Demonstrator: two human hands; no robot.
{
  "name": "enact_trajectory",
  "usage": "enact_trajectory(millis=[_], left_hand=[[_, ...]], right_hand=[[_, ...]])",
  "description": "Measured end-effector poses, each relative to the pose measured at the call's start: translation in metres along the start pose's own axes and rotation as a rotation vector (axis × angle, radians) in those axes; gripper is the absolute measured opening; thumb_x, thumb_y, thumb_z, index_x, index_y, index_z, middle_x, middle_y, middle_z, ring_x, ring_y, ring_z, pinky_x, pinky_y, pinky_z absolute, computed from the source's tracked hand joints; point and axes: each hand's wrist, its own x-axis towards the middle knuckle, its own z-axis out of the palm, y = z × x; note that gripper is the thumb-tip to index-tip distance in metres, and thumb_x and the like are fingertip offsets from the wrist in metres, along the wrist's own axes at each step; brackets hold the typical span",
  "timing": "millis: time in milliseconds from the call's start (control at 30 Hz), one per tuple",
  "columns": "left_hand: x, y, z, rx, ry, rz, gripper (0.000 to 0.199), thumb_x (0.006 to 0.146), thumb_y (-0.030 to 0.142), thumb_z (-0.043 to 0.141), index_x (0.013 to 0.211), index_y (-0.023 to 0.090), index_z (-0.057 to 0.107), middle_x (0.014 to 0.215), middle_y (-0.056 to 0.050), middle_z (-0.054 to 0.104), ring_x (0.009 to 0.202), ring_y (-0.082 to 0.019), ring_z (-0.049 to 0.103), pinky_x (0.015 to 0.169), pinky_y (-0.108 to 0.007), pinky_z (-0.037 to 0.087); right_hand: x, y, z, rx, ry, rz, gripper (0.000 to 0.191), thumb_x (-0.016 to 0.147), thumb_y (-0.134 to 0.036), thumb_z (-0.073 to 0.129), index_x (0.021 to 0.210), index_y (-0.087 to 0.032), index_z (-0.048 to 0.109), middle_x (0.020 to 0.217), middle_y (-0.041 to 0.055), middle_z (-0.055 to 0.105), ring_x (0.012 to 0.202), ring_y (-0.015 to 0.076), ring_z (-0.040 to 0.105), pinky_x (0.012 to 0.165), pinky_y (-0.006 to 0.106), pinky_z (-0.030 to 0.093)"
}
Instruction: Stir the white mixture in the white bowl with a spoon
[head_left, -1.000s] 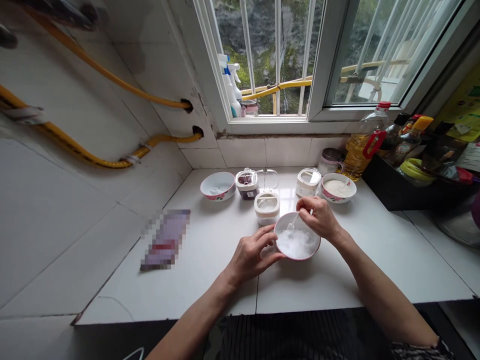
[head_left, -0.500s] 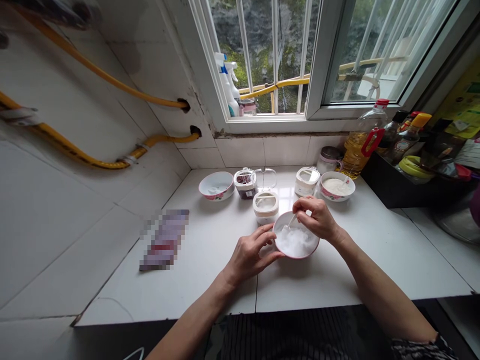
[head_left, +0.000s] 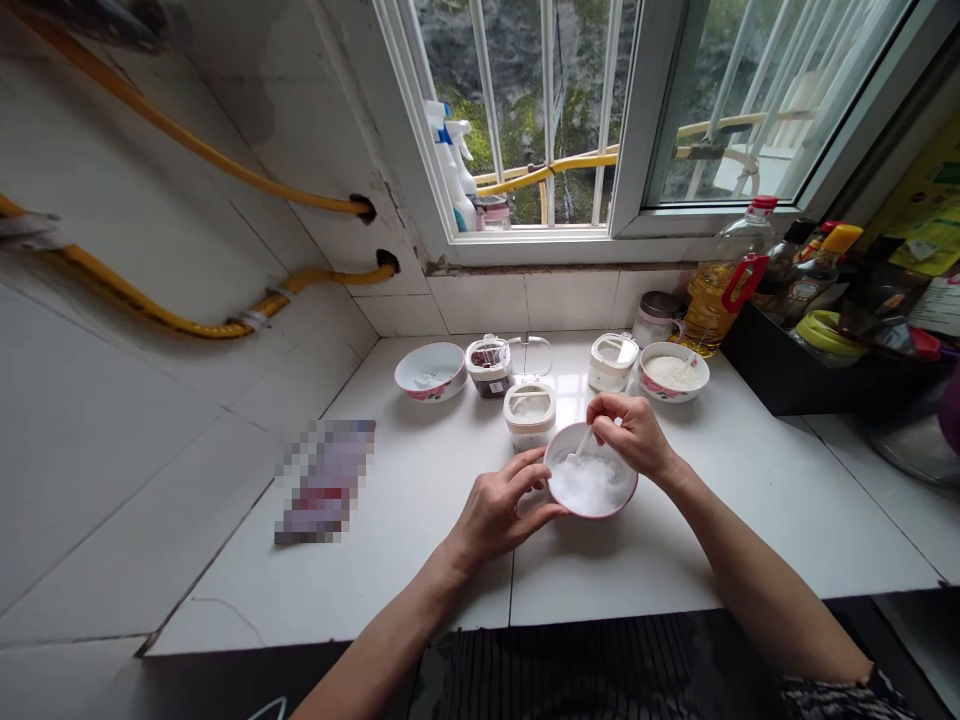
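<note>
My left hand (head_left: 504, 508) grips the near left side of a bowl (head_left: 600, 515) with a pink rim, thumb low and fingers at the edge. White granules (head_left: 592, 484) lie inside it. Between the fingertips of my right hand (head_left: 631, 432) is the handle of a small white spoon (head_left: 576, 457), its tip down in the granules. Just behind the bowl stands a white-lidded jar (head_left: 529, 412) with pale contents. Another jar (head_left: 489, 366) holds something dark red, and its clear lid looks raised. A third white jar (head_left: 613, 362) stands farther right.
A flowered bowl (head_left: 430, 372) sits at the back left, and a bowl of white powder or grains (head_left: 673, 373) at the back right. An oil bottle (head_left: 712, 290) and a black box of bottles (head_left: 795, 370) line the right side. A blurred flat packet (head_left: 326, 485) lies left.
Almost everything stays put; the view has shifted very slightly. Both hands keep their hold on the bowl and the spoon, and the spoon tip has barely moved in the granules.
</note>
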Motion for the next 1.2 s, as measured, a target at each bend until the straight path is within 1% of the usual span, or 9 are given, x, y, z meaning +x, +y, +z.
enact_trajectory(millis=[100,200,367,500,700,800,900,1033,1200], left_hand=[[-0.0005,-0.0001,-0.0001,0.005,-0.001,-0.013,0.027,0.091,0.043,0.064,0.100,0.018,0.059,0.119,-0.017,0.068,0.083,-0.018,0.072,0.064,-0.026,0.060],[-0.0008,0.0000,-0.0002,0.012,-0.006,-0.013,0.027,0.091,0.043,0.064,0.100,0.018,0.059,0.119,-0.016,0.068,0.075,-0.016,0.071,0.062,-0.026,0.059],[-0.0012,-0.0002,0.0000,0.001,-0.014,-0.018,0.026,0.091,0.041,0.065,0.100,0.018,0.059,0.121,-0.017,0.067,0.081,-0.017,0.072,0.064,-0.026,0.060],[-0.0017,-0.0008,0.0001,0.014,-0.010,-0.021,0.026,0.091,0.042,0.065,0.100,0.018,0.059,0.120,-0.017,0.067,0.083,-0.018,0.072,0.064,-0.027,0.060],[-0.0012,-0.0004,-0.0003,0.015,-0.011,-0.023,0.027,0.091,0.044,0.064,0.099,0.019,0.059,0.120,-0.016,0.068,0.084,-0.019,0.072,0.064,-0.028,0.060],[-0.0011,-0.0003,0.0003,0.015,-0.007,-0.020,0.026,0.091,0.044,0.064,0.099,0.019,0.059,0.119,-0.016,0.068,0.085,-0.019,0.072,0.064,-0.028,0.060],[-0.0014,-0.0006,0.0013,0.021,-0.004,-0.018,0.027,0.091,0.044,0.063,0.099,0.019,0.058,0.119,-0.017,0.068,0.083,-0.019,0.072,0.063,-0.028,0.059],[-0.0015,-0.0007,0.0012,0.026,-0.005,-0.019,0.028,0.091,0.045,0.063,0.098,0.019,0.058,0.118,-0.017,0.068,0.080,-0.018,0.072,0.061,-0.027,0.059],[-0.0010,-0.0005,-0.0001,0.021,0.001,-0.011,0.027,0.091,0.045,0.063,0.098,0.019,0.058,0.117,-0.016,0.068,0.077,-0.017,0.072,0.061,-0.026,0.059]], right_hand=[[0.0004,0.0020,-0.0007,-0.113,0.053,-0.073,0.016,0.070,-0.013,0.046,0.060,-0.020,0.057,0.051,-0.0017,0.058,0.056,0.0136,0.050,0.068,0.028,0.042],[-0.0003,0.0022,0.0013,-0.141,0.069,-0.085,0.017,0.071,-0.013,0.046,0.061,-0.020,0.057,0.053,-0.0012,0.059,0.058,0.0142,0.050,0.069,0.028,0.042],[-0.0021,-0.0008,0.0076,-0.106,-0.002,-0.071,0.018,0.071,-0.012,0.046,0.063,-0.020,0.059,0.054,-0.0011,0.061,0.059,0.0143,0.052,0.068,0.027,0.042],[-0.0022,-0.0014,0.0081,0.034,-0.065,0.051,0.016,0.070,-0.015,0.045,0.065,-0.019,0.059,0.053,-0.0014,0.061,0.053,0.0124,0.052,0.059,0.024,0.041],[0.0013,0.0024,0.0040,0.239,-0.017,0.224,0.014,0.066,-0.020,0.046,0.062,-0.018,0.059,0.048,-0.0017,0.058,0.045,0.0108,0.049,0.050,0.022,0.039],[0.0024,0.0028,0.0033,0.203,0.012,0.258,0.014,0.064,-0.021,0.047,0.060,-0.018,0.059,0.046,-0.0018,0.056,0.044,0.0107,0.048,0.049,0.022,0.038],[0.0023,0.0024,0.0028,0.116,0.038,0.246,0.014,0.064,-0.021,0.047,0.059,-0.018,0.060,0.045,-0.0019,0.056,0.044,0.0110,0.049,0.050,0.022,0.038],[0.0020,0.0019,0.0025,0.089,0.041,0.223,0.015,0.065,-0.022,0.046,0.059,-0.018,0.059,0.046,-0.0019,0.056,0.045,0.0109,0.049,0.050,0.022,0.038],[0.0003,-0.0005,0.0054,0.091,-0.073,0.170,0.014,0.065,-0.020,0.045,0.060,-0.019,0.059,0.046,-0.0029,0.055,0.045,0.0104,0.047,0.049,0.022,0.036]])
